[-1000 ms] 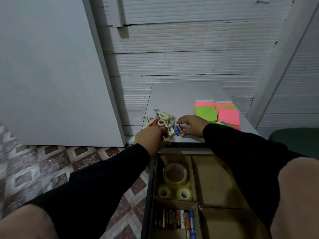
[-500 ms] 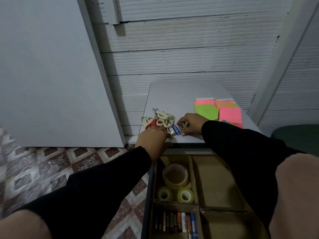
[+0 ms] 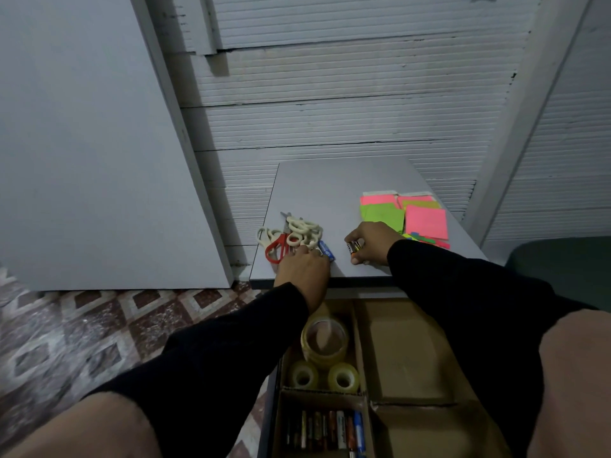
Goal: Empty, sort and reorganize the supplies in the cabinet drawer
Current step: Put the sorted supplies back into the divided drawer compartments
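On the grey cabinet top [image 3: 330, 193] lies a pile of scissors [image 3: 291, 234], most with cream handles and one with red. My left hand [image 3: 302, 266] rests palm down at the pile's near edge, beside a blue battery [image 3: 326, 250]; its fingertips are hidden. To the right, my right hand [image 3: 370, 242] pinches a couple of dark batteries [image 3: 355, 247] just above the top. Below, the open drawer [image 3: 410, 352] has cardboard dividers. It holds a large tape roll [image 3: 325, 342], two small tape rolls [image 3: 302, 375], and a row of batteries [image 3: 327, 431].
Pink and green sticky notes [image 3: 403, 214] are spread at the right of the cabinet top. A grey panel [image 3: 82, 143] leans on the wall to the left, above a patterned tile floor [image 3: 82, 342]. My knees frame the drawer on both sides.
My right hand has drawn away to the right from the pile by the scissors, taking a couple of batteries with it. My left hand stays at the scissors.
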Action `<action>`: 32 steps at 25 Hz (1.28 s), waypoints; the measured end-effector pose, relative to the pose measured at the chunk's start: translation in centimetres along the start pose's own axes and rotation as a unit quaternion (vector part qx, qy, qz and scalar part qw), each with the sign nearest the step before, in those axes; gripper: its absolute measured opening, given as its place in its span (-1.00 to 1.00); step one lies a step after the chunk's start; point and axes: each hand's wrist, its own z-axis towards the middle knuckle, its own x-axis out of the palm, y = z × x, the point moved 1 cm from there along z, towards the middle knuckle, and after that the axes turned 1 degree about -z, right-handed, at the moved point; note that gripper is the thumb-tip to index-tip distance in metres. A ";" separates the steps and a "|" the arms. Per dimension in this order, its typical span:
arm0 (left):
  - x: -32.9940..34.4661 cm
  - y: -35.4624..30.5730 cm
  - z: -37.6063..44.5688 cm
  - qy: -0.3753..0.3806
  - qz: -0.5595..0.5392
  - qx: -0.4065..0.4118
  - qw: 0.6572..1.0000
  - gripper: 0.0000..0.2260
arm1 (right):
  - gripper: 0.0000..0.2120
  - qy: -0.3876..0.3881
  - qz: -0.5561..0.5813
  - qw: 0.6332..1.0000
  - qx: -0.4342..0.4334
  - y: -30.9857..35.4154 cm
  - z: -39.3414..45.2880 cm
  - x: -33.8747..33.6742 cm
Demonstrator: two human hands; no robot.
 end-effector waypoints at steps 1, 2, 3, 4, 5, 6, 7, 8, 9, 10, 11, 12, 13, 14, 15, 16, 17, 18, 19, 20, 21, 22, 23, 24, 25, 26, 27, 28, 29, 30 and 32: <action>-0.1 -0.1 0.1 0.000 0.006 0.007 1.000 -0.71 | -0.45 0.005 0.005 1.000 0.004 -0.1 0.0 0.0; -0.2 -0.1 0.2 0.000 0.010 0.014 1.000 -0.70 | -0.42 0.014 0.012 1.000 0.007 -0.1 -0.1 -0.2; -0.3 -0.2 0.4 0.002 0.010 0.018 1.000 -0.69 | -0.36 0.028 0.015 0.999 0.008 -0.2 -0.1 -0.3; -0.4 -0.3 0.5 0.005 0.006 0.019 1.000 -0.68 | -0.30 0.044 0.012 0.999 0.005 -0.2 -0.1 -0.5; -0.4 -0.4 0.7 0.010 0.000 0.021 1.000 -0.67 | -0.26 0.059 0.004 0.998 0.001 -0.2 -0.1 -0.7; -0.4 -0.6 0.7 0.013 -0.004 0.025 1.000 -0.66 | -0.27 0.068 -0.004 0.998 -0.003 -0.2 -0.1 -0.7; -0.3 -0.7 0.8 0.011 -0.007 0.029 0.999 -0.66 | -0.33 0.069 -0.010 0.998 -0.006 -0.2 -0.1 -0.7; -0.3 -0.8 1.0 0.004 -0.010 0.031 0.999 -0.67 | -0.41 0.062 -0.009 0.998 -0.008 -0.3 -0.1 -0.7; -0.3 -0.7 1.1 -0.003 -0.015 0.027 1.000 -0.67 | -0.48 0.053 -0.004 0.999 -0.009 -0.4 -0.2 -0.6; -0.4 -0.6 1.3 -0.008 -0.021 0.018 1.000 -0.67 | -0.54 0.043 0.000 0.999 -0.009 -0.4 -0.3 -0.5; -0.6 -0.5 1.5 -0.011 -0.027 0.011 1.000 -0.67 | -0.58 0.033 0.002 0.999 -0.009 -0.4 -0.5 -0.5; -0.8 -0.4 1.8 -0.011 -0.030 0.007 0.999 -0.66 | -0.59 0.024 0.004 1.000 -0.008 -0.5 -0.6 -0.5; -1.0 -0.2 2.0 -0.011 -0.027 0.008 1.000 -0.66 | -0.60 0.017 0.005 1.000 -0.008 -0.5 -0.7 -0.5; -1.2 -0.1 2.3 -0.011 -0.020 0.013 1.000 -0.65 | -0.59 0.011 0.008 1.000 -0.007 -0.5 -0.9 -0.5; -1.4 -0.1 2.7 -0.010 -0.014 0.019 1.000 -0.63 | -0.59 0.006 0.009 1.000 -0.007 -0.6 -1.0 -0.5; -1.5 -0.1 3.2 -0.006 -0.010 0.024 1.000 -0.61 | -0.58 0.004 0.009 1.000 -0.007 -0.7 -1.1 -0.5; -1.7 -0.2 3.8 0.004 -0.007 0.029 1.000 -0.58 | -0.59 0.003 0.010 1.000 -0.009 -0.8 -1.1 -0.4; -1.8 -0.3 4.4 0.017 -0.003 0.032 0.999 -0.56 | -0.59 0.001 0.012 1.000 -0.012 -0.9 -1.2 -0.4; -1.8 -0.5 5.1 0.034 0.001 0.036 0.999 -0.54 | -0.60 -0.001 0.014 1.000 -0.015 -1.1 -1.2 -0.4; -1.8 -0.7 5.6 0.051 0.006 0.038 0.998 -0.53 | -0.60 -0.002 0.018 1.000 -0.018 -1.2 -1.2 -0.5; -1.8 -0.9 6.1 0.067 0.009 0.038 0.997 -0.53 | -0.61 -0.003 0.021 1.000 -0.021 -1.3 -1.2 -0.5; -1.7 -1.0 6.5 0.081 0.008 0.037 0.996 -0.53 | -0.61 -0.002 0.024 0.999 -0.022 -1.5 -1.2 -0.5; -1.7 -1.1 6.9 0.091 0.005 0.034 0.995 -0.55 | -0.61 -0.002 0.027 0.999 -0.024 -1.6 -1.2 -0.5; -1.6 -1.2 7.2 0.093 -0.001 0.030 0.995 -0.57 | -0.61 -0.003 0.031 0.999 -0.024 -1.7 -1.2 -0.5; -1.6 -1.2 7.4 0.090 -0.010 0.026 0.996 -0.59 | -0.61 -0.005 0.035 0.999 -0.024 -1.8 -1.2 -0.4; -1.6 -1.2 7.5 0.084 -0.021 0.023 0.996 -0.61 | -0.60 -0.008 0.038 0.999 -0.023 -1.9 -1.3 -0.3; -1.7 -1.2 7.4 0.076 -0.031 0.022 0.996 -0.62 | -0.59 -0.012 0.038 0.999 -0.023 -1.8 -1.3 -0.3; -1.9 -1.2 7.3 0.066 -0.040 0.022 0.997 -0.62 | -0.58 -0.013 0.038 0.999 -0.022 -1.8 -1.4 -0.3; -2.0 -1.2 7.0 0.055 -0.046 0.023 0.997 -0.61 | -0.57 -0.014 0.038 0.999 -0.021 -1.8 -1.6 -0.4; -2.2 -1.2 6.5 0.046 -0.049 0.025 0.997 -0.59 | -0.57 -0.014 0.039 0.999 -0.020 -1.8 -1.9 -0.4; -2.6 -1.0 5.2 0.029 -0.056 0.026 0.998 -0.56 | -0.58 -0.021 0.044 0.999 -0.022 -1.6 -2.9 -0.7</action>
